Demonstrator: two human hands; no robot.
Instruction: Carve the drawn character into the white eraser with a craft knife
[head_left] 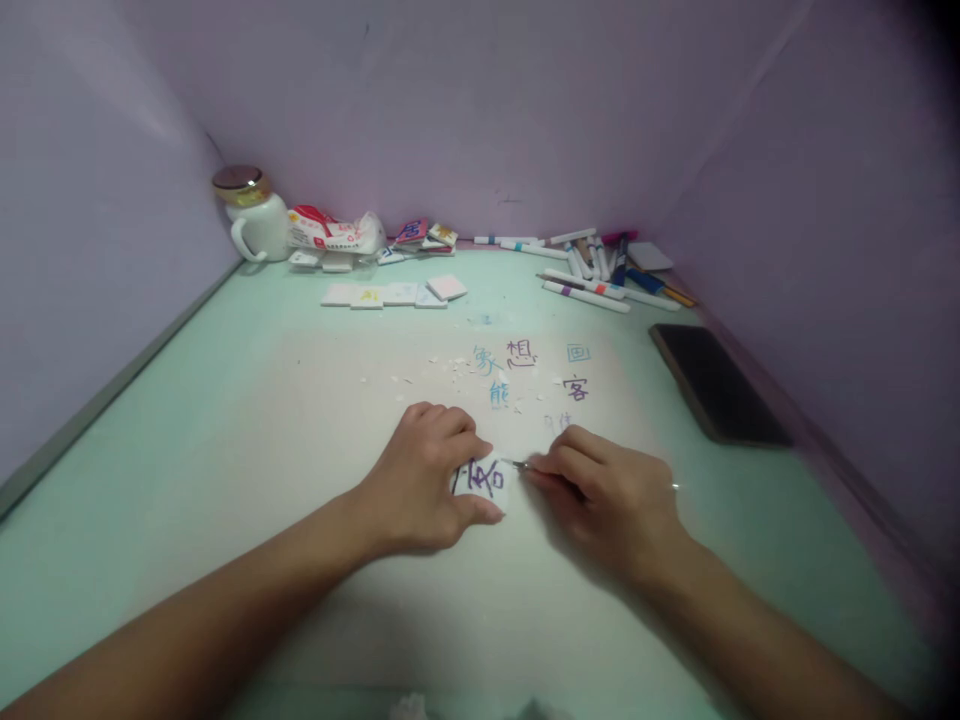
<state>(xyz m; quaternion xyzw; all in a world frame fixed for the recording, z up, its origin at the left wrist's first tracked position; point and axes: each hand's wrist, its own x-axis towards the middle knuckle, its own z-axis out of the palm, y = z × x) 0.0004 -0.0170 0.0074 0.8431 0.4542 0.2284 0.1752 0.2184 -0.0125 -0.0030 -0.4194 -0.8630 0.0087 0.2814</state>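
Observation:
A small white square block [480, 478] bears a purple character and lies turned sideways on the table. My left hand [431, 475] grips it, thumb at the near edge and fingers at the far edge. In my right hand [611, 490] is a slim craft knife [520, 465], pinched between the fingers. Its thin metal tip is at the right edge of the block; the rest of it is mostly hidden by the hand. White shavings [459, 368] lie scattered beyond my hands, around characters [520, 354] written in purple and blue on the tabletop.
White square blocks [400, 294] lie in a row farther back. Behind them are a lidded white mug [264, 228], a tissue pack [337, 232] and stacked coloured blocks [412, 232]. Marker pens [586, 297] pile up at back right, with a dark phone [720, 385] nearer. Walls enclose the table.

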